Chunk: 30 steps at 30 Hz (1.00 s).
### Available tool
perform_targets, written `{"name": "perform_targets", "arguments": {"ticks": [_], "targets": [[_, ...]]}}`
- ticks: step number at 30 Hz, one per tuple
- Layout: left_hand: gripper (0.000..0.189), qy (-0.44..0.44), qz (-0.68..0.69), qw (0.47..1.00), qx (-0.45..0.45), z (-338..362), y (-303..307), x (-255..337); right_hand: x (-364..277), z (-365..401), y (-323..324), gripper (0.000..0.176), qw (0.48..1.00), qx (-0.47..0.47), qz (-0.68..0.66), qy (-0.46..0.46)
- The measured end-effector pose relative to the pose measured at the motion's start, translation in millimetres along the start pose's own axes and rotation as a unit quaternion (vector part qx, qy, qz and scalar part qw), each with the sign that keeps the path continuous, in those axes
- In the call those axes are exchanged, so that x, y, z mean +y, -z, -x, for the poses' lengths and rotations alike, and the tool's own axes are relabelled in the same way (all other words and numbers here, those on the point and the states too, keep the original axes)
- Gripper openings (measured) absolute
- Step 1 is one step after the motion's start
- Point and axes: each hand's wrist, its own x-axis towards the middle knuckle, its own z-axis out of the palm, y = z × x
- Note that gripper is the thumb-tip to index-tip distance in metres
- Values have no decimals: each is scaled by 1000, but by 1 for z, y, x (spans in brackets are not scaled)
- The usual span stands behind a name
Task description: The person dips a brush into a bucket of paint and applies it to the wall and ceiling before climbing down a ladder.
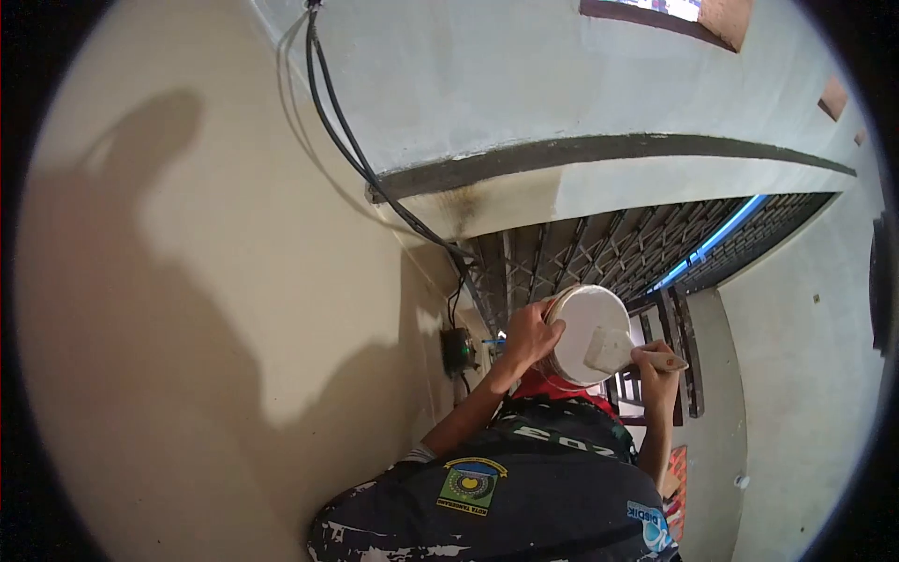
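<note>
My left hand is closed on the rim of a round paint bucket, thumb over the edge and fingers on the outside. The bucket is tipped toward me, its pale inside coated in white. In my right hand is a wide paintbrush, gripped by its wooden handle. The brush head, whitened with paint, overlaps the bucket's opening. Both hands are in front of my chest, over my dark, paint-spattered shirt.
A cream wall rises close on my left, with my shadow on it. Black cables hang down to a small dark box. A folding metal gate stands ahead under a grey-white wall. Dark wooden furniture is at the right.
</note>
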Motion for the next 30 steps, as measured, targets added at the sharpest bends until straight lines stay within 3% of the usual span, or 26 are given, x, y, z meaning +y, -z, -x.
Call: {"name": "perform_targets", "arguments": {"ticks": [2, 12, 15, 21, 23, 26, 30], "targets": [[44, -2, 9, 1000, -2, 0, -3, 0, -9, 2, -2, 12, 999, -11, 23, 42], [41, -43, 0, 999, 10, 1, -16, -5, -30, 0, -19, 11, 995, -48, 89, 19], [41, -1, 11, 1000, -24, 2, -7, 5, -10, -10, -21, 12, 996, -57, 72, 18], [37, -14, 18, 999, -30, 3, -3, 12, -17, -14, -28, 15, 987, -81, 136, 37], [34, -28, 28, 999, -27, 3, 0, 17, -19, -21, -30, 16, 957, -148, 226, 102], [41, 3, 25, 999, -44, 1, 1, 15, -16, -33, -35, 17, 940, -200, 251, 115], [37, 3, 6, 999, -45, -2, 0, 9, 8, -50, -51, 15, 912, -221, 292, 185]]}}
